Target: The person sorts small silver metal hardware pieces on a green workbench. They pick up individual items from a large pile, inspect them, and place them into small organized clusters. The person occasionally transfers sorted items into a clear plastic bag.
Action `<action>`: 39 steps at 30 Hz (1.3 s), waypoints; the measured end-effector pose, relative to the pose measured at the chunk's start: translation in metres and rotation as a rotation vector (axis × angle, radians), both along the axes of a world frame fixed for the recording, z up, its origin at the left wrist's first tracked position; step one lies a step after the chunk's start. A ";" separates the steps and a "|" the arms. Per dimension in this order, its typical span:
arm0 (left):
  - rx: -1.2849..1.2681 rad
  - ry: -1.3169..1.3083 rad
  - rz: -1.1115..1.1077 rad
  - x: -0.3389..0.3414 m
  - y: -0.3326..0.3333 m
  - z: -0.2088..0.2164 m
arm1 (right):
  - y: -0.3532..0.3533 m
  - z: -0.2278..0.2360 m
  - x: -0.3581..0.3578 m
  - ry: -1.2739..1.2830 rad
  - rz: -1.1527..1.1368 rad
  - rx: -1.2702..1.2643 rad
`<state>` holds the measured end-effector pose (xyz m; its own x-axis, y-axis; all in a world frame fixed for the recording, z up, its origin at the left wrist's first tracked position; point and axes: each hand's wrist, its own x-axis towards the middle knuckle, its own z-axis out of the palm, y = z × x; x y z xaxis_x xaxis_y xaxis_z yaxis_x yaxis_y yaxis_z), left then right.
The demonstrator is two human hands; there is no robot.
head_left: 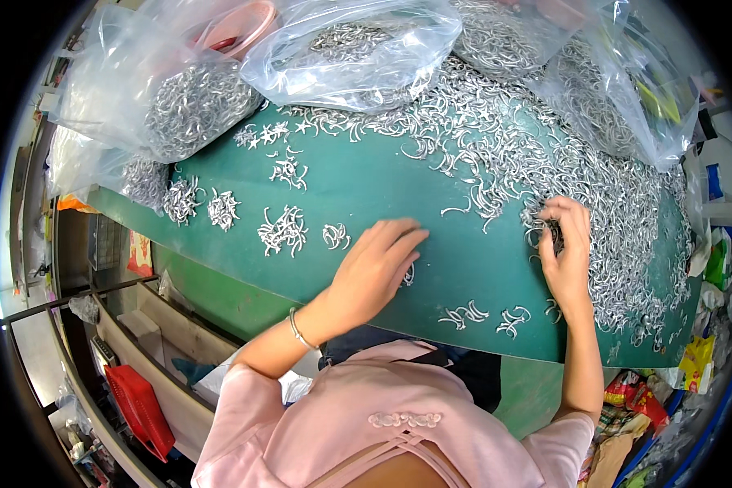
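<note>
over green table (472,264), holds half-curled right hand (570,264) at left edge of heaped metal pieces (626,236), cannot tell if gripping any; holds left hand (370,266) loosely bent beside a small pile (408,277), cannot tell if empty.

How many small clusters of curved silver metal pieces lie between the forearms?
4: one cluster partly behind the left hand, a second and third side by side, a fourth beside the right forearm. More may be hidden.
</note>
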<state>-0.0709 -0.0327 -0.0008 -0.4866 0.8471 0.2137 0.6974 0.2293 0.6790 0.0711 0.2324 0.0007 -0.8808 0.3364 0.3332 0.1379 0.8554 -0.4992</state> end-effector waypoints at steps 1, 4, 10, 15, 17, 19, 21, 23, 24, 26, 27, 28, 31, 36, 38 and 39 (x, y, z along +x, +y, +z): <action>-0.016 0.021 -0.015 -0.006 0.006 0.001 | -0.002 0.002 -0.006 0.016 -0.009 -0.101; -0.030 0.101 -0.045 -0.022 0.038 0.000 | -0.007 0.005 -0.040 0.026 0.027 -0.043; -0.077 0.121 -0.080 -0.026 0.063 -0.009 | -0.008 -0.015 -0.093 -0.034 0.049 0.250; -0.027 0.078 -0.009 -0.034 0.057 -0.003 | -0.015 -0.004 -0.069 -0.045 0.070 0.256; -0.010 0.013 0.010 -0.035 0.054 -0.004 | -0.026 -0.001 -0.057 -0.050 0.155 0.136; 0.019 -0.080 0.009 -0.035 0.055 -0.007 | -0.038 -0.005 -0.050 -0.099 0.266 0.097; 0.046 -0.123 -0.011 -0.035 0.057 -0.010 | -0.049 -0.002 -0.051 -0.130 0.351 0.051; 0.071 -0.118 -0.038 -0.034 0.055 -0.013 | -0.046 -0.001 -0.057 -0.129 0.332 -0.086; 0.064 -0.115 -0.069 -0.034 0.054 -0.014 | -0.033 -0.002 -0.066 -0.114 0.265 -0.199; 0.055 -0.110 -0.141 -0.034 0.054 -0.014 | -0.018 -0.006 -0.083 -0.078 0.160 -0.241; 0.035 -0.094 -0.166 -0.033 0.054 -0.014 | -0.015 -0.007 -0.091 -0.056 0.131 -0.174; 0.014 -0.077 -0.193 -0.033 0.054 -0.013 | -0.013 -0.008 -0.096 -0.032 0.098 -0.108; -0.001 -0.024 -0.239 -0.029 0.056 -0.015 | -0.015 -0.018 -0.105 -0.025 0.093 0.193; -0.006 0.003 -0.235 -0.030 0.053 -0.022 | -0.009 0.000 -0.090 0.011 0.035 0.208; -0.008 -0.009 -0.239 -0.030 0.053 -0.023 | -0.019 0.004 -0.072 -0.045 0.122 0.066; -0.014 -0.016 -0.255 -0.030 0.052 -0.024 | -0.023 0.005 -0.063 -0.073 0.163 -0.004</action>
<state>-0.1012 0.0196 -0.0246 -0.2597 0.9458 0.1951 0.7235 0.0567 0.6880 0.0083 0.2094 0.0057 -0.9456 0.1887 0.2650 0.0339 0.8672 -0.4968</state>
